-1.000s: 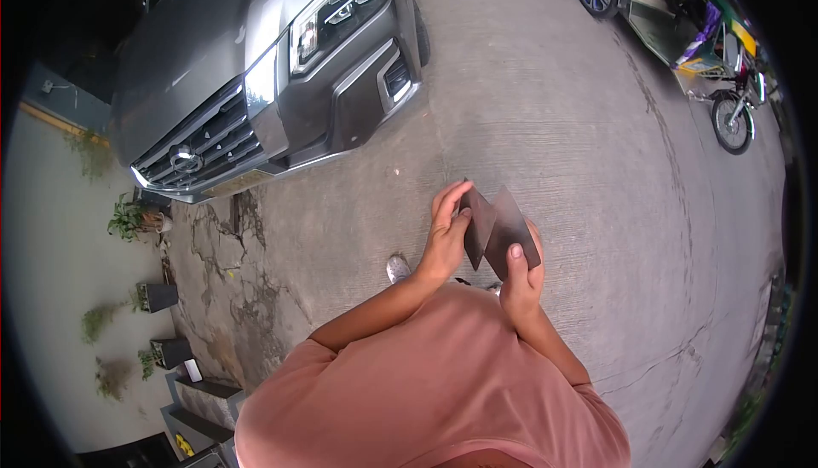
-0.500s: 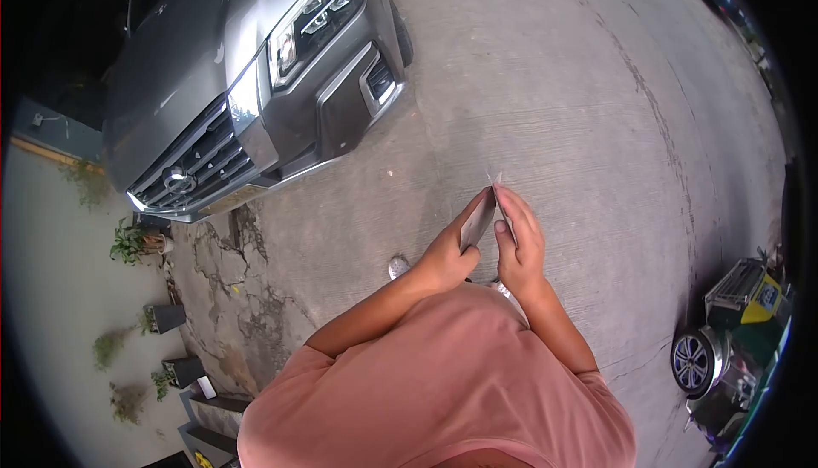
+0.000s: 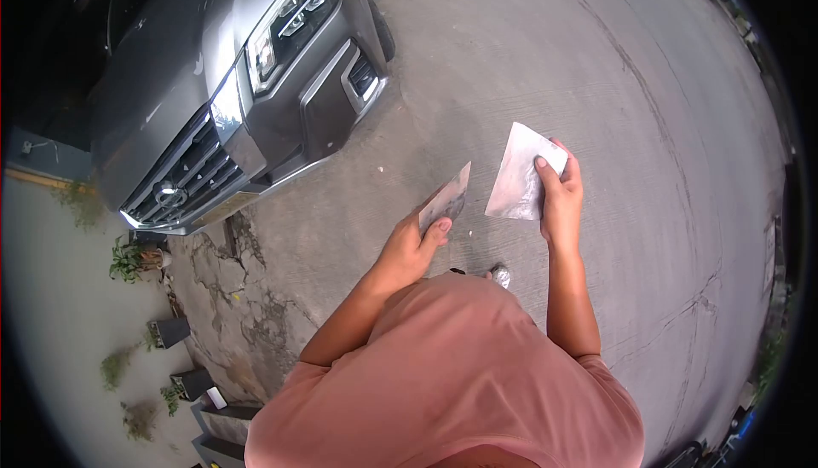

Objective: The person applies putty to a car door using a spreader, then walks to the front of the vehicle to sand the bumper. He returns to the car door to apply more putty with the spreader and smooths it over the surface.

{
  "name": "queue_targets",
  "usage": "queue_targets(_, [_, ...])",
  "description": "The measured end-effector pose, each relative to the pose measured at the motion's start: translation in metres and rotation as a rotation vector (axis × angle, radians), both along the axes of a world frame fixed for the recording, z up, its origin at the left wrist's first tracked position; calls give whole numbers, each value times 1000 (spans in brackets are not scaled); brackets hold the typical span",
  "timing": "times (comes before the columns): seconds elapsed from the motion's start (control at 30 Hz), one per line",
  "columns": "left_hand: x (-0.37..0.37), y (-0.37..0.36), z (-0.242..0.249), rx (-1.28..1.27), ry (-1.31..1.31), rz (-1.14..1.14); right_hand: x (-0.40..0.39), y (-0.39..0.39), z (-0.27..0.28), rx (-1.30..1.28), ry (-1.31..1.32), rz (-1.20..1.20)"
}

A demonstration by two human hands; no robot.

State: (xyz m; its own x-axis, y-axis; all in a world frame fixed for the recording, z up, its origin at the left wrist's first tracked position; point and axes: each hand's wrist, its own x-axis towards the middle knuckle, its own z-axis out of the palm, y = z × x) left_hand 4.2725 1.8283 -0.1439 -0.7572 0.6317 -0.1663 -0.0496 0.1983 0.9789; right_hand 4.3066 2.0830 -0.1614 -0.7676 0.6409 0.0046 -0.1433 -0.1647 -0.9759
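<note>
My left hand [image 3: 416, 245] grips a thin grey sheet [image 3: 446, 198] between thumb and fingers, its face tilted and seen at a slant. A larger pale sheet [image 3: 516, 175] with a grey smudged lower part is pinched in my right hand [image 3: 560, 191], the thumb lying on its face and the fingers behind. The two sheets are apart, with a gap of concrete showing between them. Both hands are in front of my body, over the ground.
A grey car [image 3: 281, 84] stands at the upper left. Potted plants [image 3: 169, 332] line the pale wall [image 3: 51, 297] on the left. Cracked concrete [image 3: 247, 314] lies below the car. One foot [image 3: 500, 275] shows near my shirt hem.
The hands were close together with the sheets nearly touching at the top. They have now moved apart, left hand leftward, right hand rightward, and the right sheet's face shows. The view has shifted.
</note>
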Motion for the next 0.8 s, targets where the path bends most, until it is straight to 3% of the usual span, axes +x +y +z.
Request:
queue_targets(0.03, [-1, 0, 6, -73, 17, -12, -5, 7, -3, -22, 8, -16])
queue_targets(0.07, [0, 3, 10, -98, 248, -60, -11, 13, -9, -11, -58, -53])
queue_targets(0.17, [9, 15, 36, -206, 517, -181, -27, 14, -18, -47, -41, -118])
queue_targets(0.37, [-2, 27, 22, -168, 355, 0, 16, -47, -36, -184, -141, 214])
queue_targets(0.47, [-22, 25, 16, -173, 577, 80, 44, -56, -45, -35, -256, 414])
queue_targets(0.6, [-37, 17, 13, -258, 849, 74, 54, -30, -21, -176, -66, 139])
queue_targets(0.7, [-47, 2, 1, -379, 1033, 5, 62, -7, 1, -61, -28, 115])
queue_targets(0.73, [-47, 0, -1, -398, 1041, -2, 69, -5, 7, 107, -143, 135])
queue_targets(0.8, [-44, -1, -2, -427, 1073, -34, 68, -8, 30, 742, -24, 235])
